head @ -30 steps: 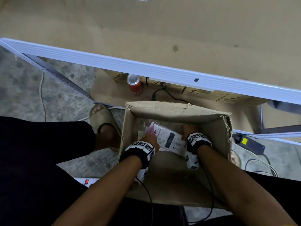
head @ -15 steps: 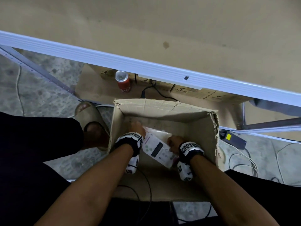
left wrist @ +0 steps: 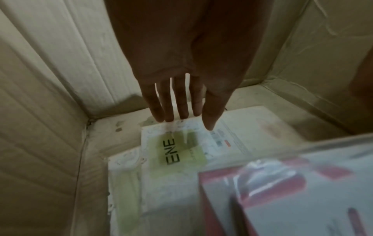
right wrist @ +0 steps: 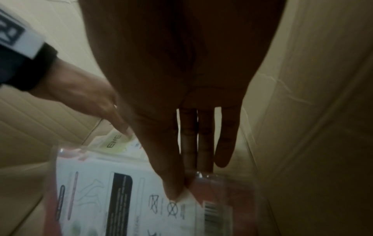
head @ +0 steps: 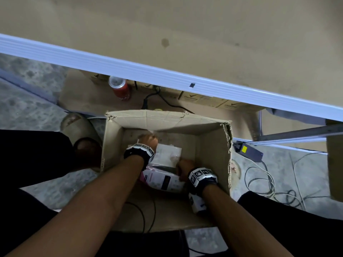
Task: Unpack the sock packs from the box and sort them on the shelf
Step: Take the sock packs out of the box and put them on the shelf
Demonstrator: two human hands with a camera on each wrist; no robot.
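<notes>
1. Foot in a sandal, on the floor left of the box.
2. Can, red, upright beyond the box, under the shelf edge.
3. Box, open cardboard, on the floor between the person's legs; both hands reach inside.
4. Left hand, deep in the far left of the box; fingers straight and slightly spread, tips at the far edge of the green pack, holding nothing.
5. Green pack, white with a green label reading "ENE", flat on the box bottom near the far left corner.
6. Pink pack, in clear wrap with a white printed back and pink sides, tilted above the green pack toward the near right.
7. Right hand, at the right edge of the pink pack; thumb and fingers pinch its corner beside the barcode.
8. Cables, coiled on the floor right of the box.
</notes>
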